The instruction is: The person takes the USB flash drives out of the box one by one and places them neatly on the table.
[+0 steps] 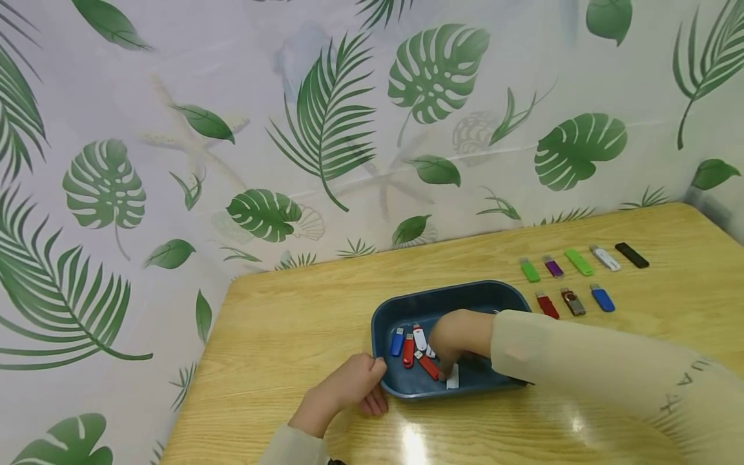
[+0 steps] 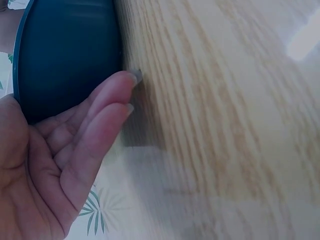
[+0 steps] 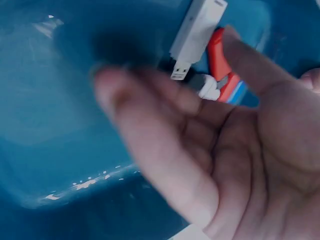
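A dark blue plastic tray (image 1: 407,395) stands on the table with several USB flash drives in it. My left hand (image 1: 356,382) holds the tray's left end, thumb at the rim and fingers (image 2: 95,145) along the outside. Inside the tray is my right hand (image 1: 459,337), its fingers slightly bent and its palm holding nothing visible. In the right wrist view its thumb touches or nearly touches a red flash drive (image 3: 218,57), close to a white flash drive (image 3: 199,30). Left of that hand lie a blue drive (image 1: 397,342), another red drive (image 1: 408,352) and a white-and-red drive (image 1: 420,338).
Right of the tray, more flash drives lie in two rows, among them a black one (image 1: 631,255), a purple one (image 1: 553,266), a blue one (image 1: 602,298) and a red one (image 1: 547,305). A leaf-patterned cloth (image 1: 360,194) hangs behind the wooden table (image 1: 279,336).
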Demonstrator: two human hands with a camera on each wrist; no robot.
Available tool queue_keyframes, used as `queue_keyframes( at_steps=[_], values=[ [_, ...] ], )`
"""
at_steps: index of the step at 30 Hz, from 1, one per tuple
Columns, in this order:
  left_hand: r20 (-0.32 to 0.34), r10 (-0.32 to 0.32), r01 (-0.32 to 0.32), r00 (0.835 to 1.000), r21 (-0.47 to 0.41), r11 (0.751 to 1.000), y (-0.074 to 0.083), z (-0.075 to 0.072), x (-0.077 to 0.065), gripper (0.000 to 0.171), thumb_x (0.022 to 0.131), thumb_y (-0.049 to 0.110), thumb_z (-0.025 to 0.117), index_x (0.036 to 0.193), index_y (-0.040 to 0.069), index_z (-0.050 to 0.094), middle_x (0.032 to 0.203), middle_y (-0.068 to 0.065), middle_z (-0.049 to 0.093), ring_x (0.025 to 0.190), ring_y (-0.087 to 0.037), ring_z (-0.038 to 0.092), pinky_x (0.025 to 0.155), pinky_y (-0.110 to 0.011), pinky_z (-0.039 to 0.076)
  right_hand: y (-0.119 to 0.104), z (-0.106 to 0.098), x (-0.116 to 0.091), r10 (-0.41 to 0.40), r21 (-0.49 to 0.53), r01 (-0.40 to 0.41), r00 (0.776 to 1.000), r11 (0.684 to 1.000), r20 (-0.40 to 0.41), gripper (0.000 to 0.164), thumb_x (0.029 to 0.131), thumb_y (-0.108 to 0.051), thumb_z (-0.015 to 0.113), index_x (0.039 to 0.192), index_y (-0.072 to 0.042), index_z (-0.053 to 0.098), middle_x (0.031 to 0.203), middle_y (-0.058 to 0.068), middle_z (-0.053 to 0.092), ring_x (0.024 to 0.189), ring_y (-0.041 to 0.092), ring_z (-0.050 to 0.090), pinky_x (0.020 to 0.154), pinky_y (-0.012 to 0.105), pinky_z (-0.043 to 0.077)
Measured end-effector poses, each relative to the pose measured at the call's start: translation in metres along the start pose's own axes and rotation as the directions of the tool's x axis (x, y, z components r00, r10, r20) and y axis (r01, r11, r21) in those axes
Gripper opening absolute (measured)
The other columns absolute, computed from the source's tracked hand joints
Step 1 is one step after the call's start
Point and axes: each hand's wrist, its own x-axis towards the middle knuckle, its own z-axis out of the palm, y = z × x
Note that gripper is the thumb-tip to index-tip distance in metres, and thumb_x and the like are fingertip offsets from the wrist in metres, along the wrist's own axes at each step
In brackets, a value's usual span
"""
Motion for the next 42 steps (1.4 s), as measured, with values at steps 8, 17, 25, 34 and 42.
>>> queue_keyframes(
  at_steps=[8, 17, 25, 34, 42],
  values=[
    [-0.006, 0.005, -0.006, 1.0, -0.004, 1.0, 0.001, 0.001, -0.002, 0.047, 0.09, 0.021, 0.033, 0.066, -0.004, 0.064, 0.058, -0.013, 0.066, 0.046, -0.019, 0.063, 0.046, -0.036, 0.054, 0.009, 0.013, 0.027, 0.015, 0.061, -0.017, 0.999, 0.998, 0.035, 0.037, 0.069, -0.042, 0.08, 0.085, -0.012, 0.064, 0.077, 0.003, 0.062, 0.068, 0.02, 0.062, 0.067, 0.037, 0.053],
    [-0.004, 0.007, -0.007, 1.0, -0.004, 1.0, 0.002, 0.003, 0.0, 0.048, 0.09, 0.021, 0.032, 0.065, -0.005, 0.065, 0.057, -0.013, 0.066, 0.046, -0.019, 0.062, 0.046, -0.037, 0.054, 0.005, -0.015, -0.029, 0.037, 0.157, -0.04, 0.999, 0.987, 0.02, 0.039, 0.072, -0.001, 0.078, 0.107, -0.003, 0.061, 0.089, 0.011, 0.059, 0.069, 0.025, 0.064, 0.069, 0.039, 0.057],
    [0.0, 0.004, -0.004, 1.0, 0.005, 1.0, 0.001, 0.003, 0.003, 0.05, 0.09, 0.022, 0.032, 0.064, -0.005, 0.065, 0.056, -0.012, 0.065, 0.046, -0.02, 0.063, 0.045, -0.036, 0.054, 0.009, -0.024, -0.031, 0.034, 0.026, -0.033, 0.999, 0.999, -0.008, 0.034, 0.072, -0.001, 0.077, 0.101, -0.004, 0.059, 0.093, 0.008, 0.056, 0.082, 0.021, 0.056, 0.08, 0.036, 0.054],
    [0.003, -0.005, 0.005, 1.0, 0.009, 1.0, 0.001, 0.004, 0.003, 0.049, 0.09, 0.021, 0.032, 0.065, -0.005, 0.065, 0.056, -0.012, 0.065, 0.046, -0.018, 0.062, 0.045, -0.035, 0.054, 0.011, -0.024, -0.03, 0.066, 0.096, -0.063, 0.998, 0.993, -0.024, 0.034, 0.074, 0.002, 0.074, 0.103, -0.002, 0.059, 0.09, 0.009, 0.056, 0.075, 0.023, 0.058, 0.069, 0.035, 0.055],
    [0.002, -0.012, 0.012, 1.0, 0.012, 1.0, 0.001, 0.004, 0.004, 0.048, 0.091, 0.021, 0.032, 0.065, -0.005, 0.064, 0.056, -0.011, 0.066, 0.046, -0.019, 0.062, 0.045, -0.035, 0.054, 0.018, -0.028, -0.039, 0.051, 0.058, -0.046, 0.994, 0.997, -0.095, 0.02, 0.074, -0.001, 0.073, 0.088, -0.005, 0.059, 0.081, 0.008, 0.056, 0.066, 0.02, 0.057, 0.062, 0.033, 0.055]
  ],
)
